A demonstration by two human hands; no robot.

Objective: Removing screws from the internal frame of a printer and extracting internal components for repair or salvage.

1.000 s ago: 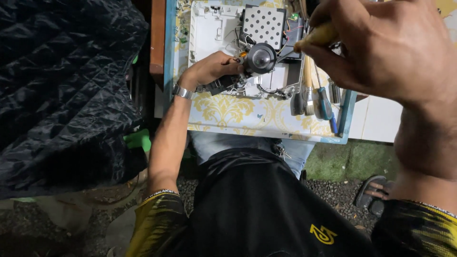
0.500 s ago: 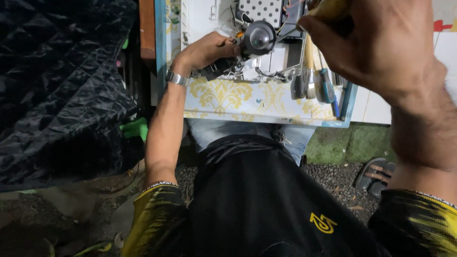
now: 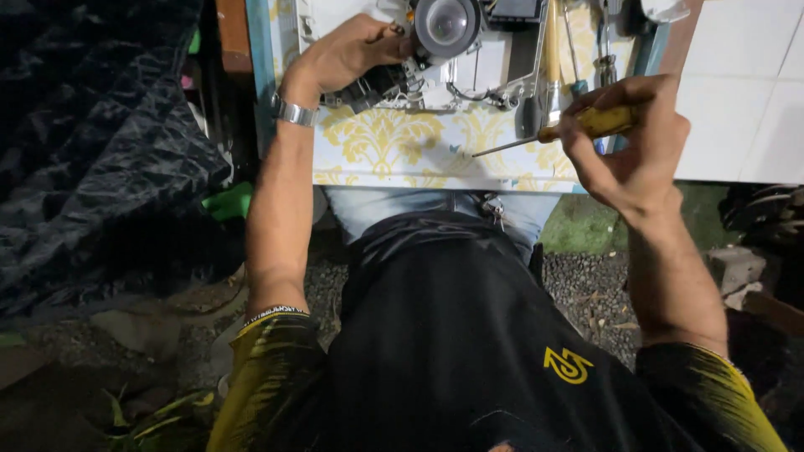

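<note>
lap: black shirt (image 3: pixel 452 335) with yellow sleeves, jeans showing just under the table edge.

right hand: right hand (image 3: pixel 628 142) is wrapped tight round a yellow-handled screwdriver (image 3: pixel 557 132), thin shaft pointing left, tip hanging just over the table, not touching the work.

left hand: left hand (image 3: pixel 347 54) with a metal wristband, fingers clamped on the opened-up device (image 3: pixel 444 50), a white chassis with a round lens-like part, at the far edge of the table.

step: looks like mid-teardown, driver lifted off between screws. Next move would need the tip lined up on a screw, the other hand bracing.

surface: small table (image 3: pixel 394 142) with yellow-patterned cloth, spare tools (image 3: pixel 553 50) lying beside the device.

room: gravel floor, dark quilted cover (image 3: pixel 92 142) on the left, white tiles on the right.
</note>
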